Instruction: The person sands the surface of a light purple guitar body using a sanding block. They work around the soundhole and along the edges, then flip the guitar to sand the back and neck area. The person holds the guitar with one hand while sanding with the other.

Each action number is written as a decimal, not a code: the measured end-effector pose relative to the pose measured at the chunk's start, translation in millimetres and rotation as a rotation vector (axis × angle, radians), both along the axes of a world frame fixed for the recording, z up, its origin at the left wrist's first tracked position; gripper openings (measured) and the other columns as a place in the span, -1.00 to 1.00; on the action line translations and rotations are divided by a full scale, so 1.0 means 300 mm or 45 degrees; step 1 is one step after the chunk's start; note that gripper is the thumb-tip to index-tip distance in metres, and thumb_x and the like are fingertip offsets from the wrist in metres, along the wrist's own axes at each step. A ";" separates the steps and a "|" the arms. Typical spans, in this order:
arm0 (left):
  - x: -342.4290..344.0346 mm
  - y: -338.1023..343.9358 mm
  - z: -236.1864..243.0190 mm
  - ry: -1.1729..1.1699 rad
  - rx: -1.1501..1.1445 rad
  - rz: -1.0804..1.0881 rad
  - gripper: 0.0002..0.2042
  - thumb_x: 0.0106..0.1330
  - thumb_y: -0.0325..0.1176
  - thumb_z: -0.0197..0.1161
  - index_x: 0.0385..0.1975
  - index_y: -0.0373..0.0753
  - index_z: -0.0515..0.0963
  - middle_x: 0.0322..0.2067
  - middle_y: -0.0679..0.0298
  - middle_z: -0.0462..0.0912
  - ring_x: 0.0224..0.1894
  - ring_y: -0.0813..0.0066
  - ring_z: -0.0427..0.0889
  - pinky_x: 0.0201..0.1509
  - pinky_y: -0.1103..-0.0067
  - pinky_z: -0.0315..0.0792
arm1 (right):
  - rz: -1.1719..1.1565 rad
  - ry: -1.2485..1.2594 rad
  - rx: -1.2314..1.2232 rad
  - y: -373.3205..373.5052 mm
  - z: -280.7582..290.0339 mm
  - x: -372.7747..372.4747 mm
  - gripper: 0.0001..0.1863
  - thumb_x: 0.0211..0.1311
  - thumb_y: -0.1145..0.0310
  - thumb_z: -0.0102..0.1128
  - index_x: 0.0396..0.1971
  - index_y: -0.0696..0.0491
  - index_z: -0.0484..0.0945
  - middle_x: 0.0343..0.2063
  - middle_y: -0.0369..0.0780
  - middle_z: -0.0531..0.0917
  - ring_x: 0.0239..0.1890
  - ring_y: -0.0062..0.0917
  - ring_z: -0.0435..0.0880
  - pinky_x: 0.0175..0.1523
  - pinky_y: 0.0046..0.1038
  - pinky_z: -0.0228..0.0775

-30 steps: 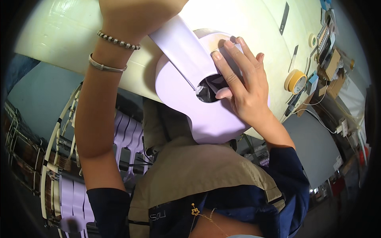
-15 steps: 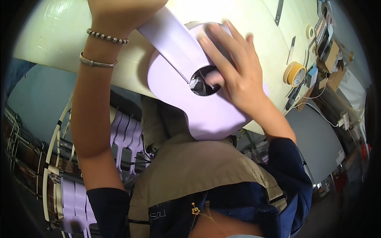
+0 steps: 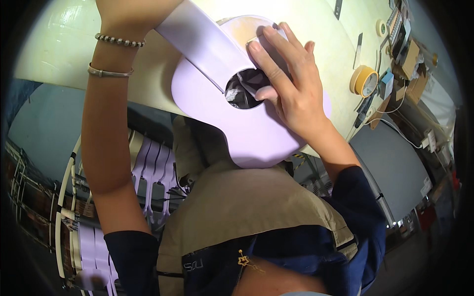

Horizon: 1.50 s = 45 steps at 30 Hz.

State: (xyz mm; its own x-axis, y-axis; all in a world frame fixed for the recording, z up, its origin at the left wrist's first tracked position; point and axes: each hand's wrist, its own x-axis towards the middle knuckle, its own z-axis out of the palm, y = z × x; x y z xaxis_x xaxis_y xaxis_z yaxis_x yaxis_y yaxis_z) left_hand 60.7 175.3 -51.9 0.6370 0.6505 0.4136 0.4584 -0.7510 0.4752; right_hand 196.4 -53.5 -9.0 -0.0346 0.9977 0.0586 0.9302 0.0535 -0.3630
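Ukulele [image 3: 266, 132] has shifted left under splayed right hand [image 3: 299, 93]; grip of left hand [image 3: 134, 14] unclear.

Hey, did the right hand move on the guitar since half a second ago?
Yes, to the right. Against the round hole of the lilac guitar, the right hand now has its thumb nearer the hole's right rim.

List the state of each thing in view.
Lilac ukulele: face up, overhanging bench, no strings visible
Soundhole: uncovered, crumpled material inside
Right hand: open, fingers spread over ukulele
Left hand: partly out of frame, grip unclear
Yellow tape roll: resting on bench
Beaded bracelet: worn on left wrist
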 end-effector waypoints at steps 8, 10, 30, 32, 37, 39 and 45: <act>0.003 -0.007 0.028 0.054 0.109 -0.016 -0.64 0.08 -0.21 0.41 -0.12 -0.16 0.60 -0.43 0.30 0.66 -0.26 0.23 0.64 0.18 0.31 0.35 | 0.011 0.028 0.086 0.011 -0.017 0.010 -0.32 0.18 -0.23 -0.07 0.12 -0.08 0.59 0.22 -0.09 0.45 0.29 -0.04 0.42 0.19 0.31 0.23; -0.004 -0.014 0.054 0.148 0.084 0.001 -0.64 0.08 -0.21 0.42 -0.12 -0.16 0.60 -0.43 0.30 0.66 -0.26 0.23 0.64 0.19 0.31 0.34 | -0.057 0.024 -0.007 -0.047 0.003 0.001 -0.35 0.19 -0.20 -0.04 0.12 -0.07 0.59 0.21 -0.09 0.47 0.29 -0.05 0.41 0.20 0.26 0.24; 0.002 -0.011 0.014 -0.008 0.008 -0.018 -0.64 0.07 -0.24 0.42 -0.12 -0.15 0.60 -0.41 0.32 0.66 -0.24 0.24 0.63 0.22 0.32 0.32 | -0.074 0.031 0.022 -0.054 0.006 0.000 -0.42 0.21 -0.06 0.10 0.15 -0.06 0.55 0.19 -0.12 0.50 0.27 -0.07 0.43 0.17 0.14 0.32; 0.005 -0.026 0.044 0.076 0.073 0.048 -0.65 0.07 -0.24 0.42 -0.12 -0.15 0.60 -0.42 0.33 0.65 -0.24 0.25 0.63 0.24 0.31 0.31 | -0.015 -0.010 0.115 0.019 -0.025 0.025 -0.43 0.18 -0.01 0.15 0.16 -0.06 0.52 0.18 -0.14 0.51 0.25 -0.10 0.44 0.15 0.09 0.38; -0.005 -0.016 0.027 0.045 0.178 -0.007 -0.64 0.06 -0.24 0.42 -0.11 -0.14 0.60 -0.42 0.33 0.64 -0.24 0.25 0.62 0.25 0.30 0.30 | -0.139 0.080 -0.066 -0.079 0.011 0.007 -0.38 0.21 -0.11 0.06 0.20 -0.08 0.51 0.22 -0.09 0.46 0.33 -0.01 0.35 0.27 0.23 0.15; 0.004 -0.020 0.029 0.023 0.112 -0.021 -0.63 0.06 -0.25 0.42 -0.11 -0.14 0.60 -0.42 0.33 0.64 -0.24 0.25 0.62 0.24 0.30 0.31 | -0.118 0.063 -0.027 -0.059 0.002 0.017 -0.39 0.25 -0.15 -0.02 0.17 -0.09 0.55 0.22 -0.09 0.46 0.31 -0.02 0.38 0.31 0.21 0.11; -0.014 -0.012 0.046 0.101 0.070 -0.017 -0.63 0.06 -0.25 0.42 -0.11 -0.14 0.61 -0.41 0.33 0.65 -0.24 0.27 0.62 0.24 0.30 0.31 | -0.141 0.012 0.016 -0.049 0.009 0.010 -0.44 0.16 -0.03 0.17 0.13 -0.09 0.56 0.17 -0.16 0.52 0.26 -0.09 0.44 0.19 0.10 0.35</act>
